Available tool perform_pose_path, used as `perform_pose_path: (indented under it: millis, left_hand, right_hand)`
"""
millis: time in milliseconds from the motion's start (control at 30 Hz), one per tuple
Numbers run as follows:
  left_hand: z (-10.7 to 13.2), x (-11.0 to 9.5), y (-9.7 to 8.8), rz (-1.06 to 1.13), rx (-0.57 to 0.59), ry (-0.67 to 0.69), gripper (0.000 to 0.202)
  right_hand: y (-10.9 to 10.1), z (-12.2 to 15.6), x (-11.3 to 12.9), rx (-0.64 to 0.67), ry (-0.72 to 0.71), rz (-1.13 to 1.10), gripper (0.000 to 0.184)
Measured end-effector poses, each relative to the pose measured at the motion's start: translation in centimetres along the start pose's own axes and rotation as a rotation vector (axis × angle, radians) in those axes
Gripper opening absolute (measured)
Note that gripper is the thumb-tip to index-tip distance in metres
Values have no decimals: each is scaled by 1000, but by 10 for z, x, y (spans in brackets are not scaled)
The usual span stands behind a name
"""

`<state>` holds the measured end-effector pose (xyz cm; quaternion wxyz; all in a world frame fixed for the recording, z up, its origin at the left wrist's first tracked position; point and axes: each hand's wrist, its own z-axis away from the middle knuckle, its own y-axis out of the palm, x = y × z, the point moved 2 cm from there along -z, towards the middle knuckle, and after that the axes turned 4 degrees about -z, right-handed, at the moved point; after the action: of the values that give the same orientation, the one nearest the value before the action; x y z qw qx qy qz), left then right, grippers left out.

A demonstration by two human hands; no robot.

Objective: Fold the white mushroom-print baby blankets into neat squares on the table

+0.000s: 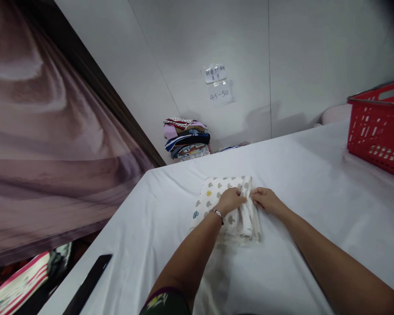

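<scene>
Folded patterned cloth [216, 205] lay on the white table [315, 183], well short of the red basket [377, 131] and nearer me than the stack of folded clothes [186, 138] by the wall. My left hand [230, 199] rested on its top, fingers curled and pinching a fold. My right hand [265, 199] pinched the same ridge beside it, knuckles almost touching.

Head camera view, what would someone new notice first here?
Mid-table, both hands, left hand and right hand, pinch a folded spotted cloth lying on the white table. A red basket sits at the table's far right, and a stack of folded clothes stands against the wall behind.
</scene>
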<state>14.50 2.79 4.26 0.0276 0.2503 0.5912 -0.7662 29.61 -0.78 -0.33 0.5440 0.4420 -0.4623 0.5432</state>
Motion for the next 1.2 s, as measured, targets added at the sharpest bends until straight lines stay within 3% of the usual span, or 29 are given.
perform_pose_path:
  millis: [200, 467, 700, 800, 1000, 1200]
  left_hand:
    - [3, -3, -3, 22, 10, -2, 17]
    - [3, -2, -3, 93, 12, -3, 15]
    - [9, 2, -6, 265, -31, -9, 35]
    - [22, 13, -13, 255, -114, 31, 33]
    - [61, 54, -23, -160, -362, 190, 20]
    - [73, 76, -19, -207, -415, 199, 23]
  right_hand:
    - [5, 7, 7, 21, 22, -13, 15]
    - [5, 13, 10, 150, 62, 4, 31]
    - [5, 14, 8, 179, 68, 61, 39]
    - [4, 14, 9, 243, 83, 54, 36]
    - [0, 17, 9, 437, 172, 25, 26]
    - [5, 28, 9, 628, 225, 78, 13]
